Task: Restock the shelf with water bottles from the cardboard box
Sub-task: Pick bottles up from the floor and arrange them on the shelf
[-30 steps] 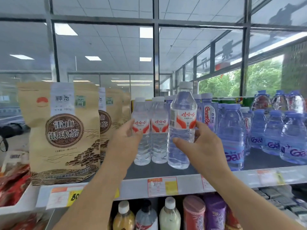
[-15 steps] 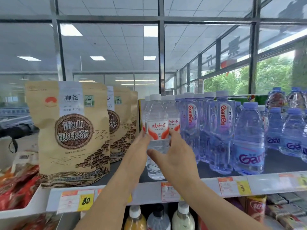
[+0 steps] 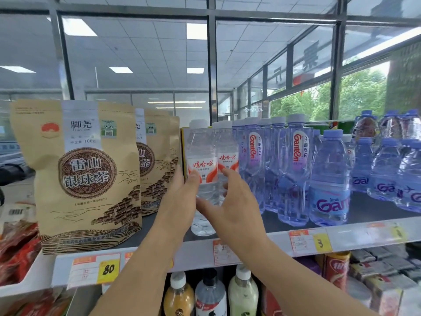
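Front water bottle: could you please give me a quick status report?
Left hand grips front water bottle; right hand open, fingers against it. Bottle upright on shelf. Tea pouches close left, blue bottles right.

Bright, even daylight pours through the glass windows (image 3: 362, 96) on the right, helped by rectangular white ceiling panels (image 3: 196, 30) (glowing without harsh glare). Shadows are soft. The clear plastic water bottle with a red-and-white label (image 3: 201, 165) reads sharp; the yellow-and-white paper price tags (image 3: 322, 242) at right look smeared, possibly motion blur. Wide-angle distortion bows the grey metal shelf edge (image 3: 364, 236) and dark window frames (image 3: 211, 65) near the margins.
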`<state>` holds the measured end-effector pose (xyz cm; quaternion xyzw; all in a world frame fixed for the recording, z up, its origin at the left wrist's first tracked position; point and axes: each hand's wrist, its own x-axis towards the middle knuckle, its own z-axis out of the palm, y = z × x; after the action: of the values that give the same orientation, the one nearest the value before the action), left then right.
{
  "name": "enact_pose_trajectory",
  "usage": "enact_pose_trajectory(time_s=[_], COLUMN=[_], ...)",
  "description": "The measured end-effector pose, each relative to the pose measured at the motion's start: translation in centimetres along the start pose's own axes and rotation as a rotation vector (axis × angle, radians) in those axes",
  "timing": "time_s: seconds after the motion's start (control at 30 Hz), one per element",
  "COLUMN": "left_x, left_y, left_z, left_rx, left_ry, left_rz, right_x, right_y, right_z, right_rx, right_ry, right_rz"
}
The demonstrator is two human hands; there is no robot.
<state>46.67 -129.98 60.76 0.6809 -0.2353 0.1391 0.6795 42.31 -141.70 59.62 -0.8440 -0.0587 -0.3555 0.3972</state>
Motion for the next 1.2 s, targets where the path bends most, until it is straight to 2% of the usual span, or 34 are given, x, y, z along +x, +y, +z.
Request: enact_pose_trajectory(time_s=[0.2,0.4,0.63,0.9,1.07,1.2], left_x=[-2.7,-5.3,-7.6,-15.5,-20.9,-25.6], left_y=[3.8,5.1,5.4,3.9,0.0,-4.7], left_z=[3.3,8.9,11.8,28.1,36.9,43.3], left_rx=[0.176,0.469,0.599,0.279,0.166,0.126], left_ry=[0.115,0.272,0.407,0.118,-0.124,-0.344], left_rz=[0.122,0.084,-0.029,-0.057,-0.174,-0.270], right_x=[-1.5,-4.0,-7.1,-14.0,-21.6,-27.4], right_y=[1.0,4.0,8.7,14.8,21.0,26.4], right_z=[-4.0,-11.0,-18.7,-26.6,-33.0,-36.5], right_rx=[-0.040,-0.090,-0.056,-0.073,-0.223,-0.357], right_ry=[0.025,0.033,-0.056,-0.018,-0.059,-0.018], right_rz=[-0.030,-0.058,-0.053,0.020,0.221,0.424])
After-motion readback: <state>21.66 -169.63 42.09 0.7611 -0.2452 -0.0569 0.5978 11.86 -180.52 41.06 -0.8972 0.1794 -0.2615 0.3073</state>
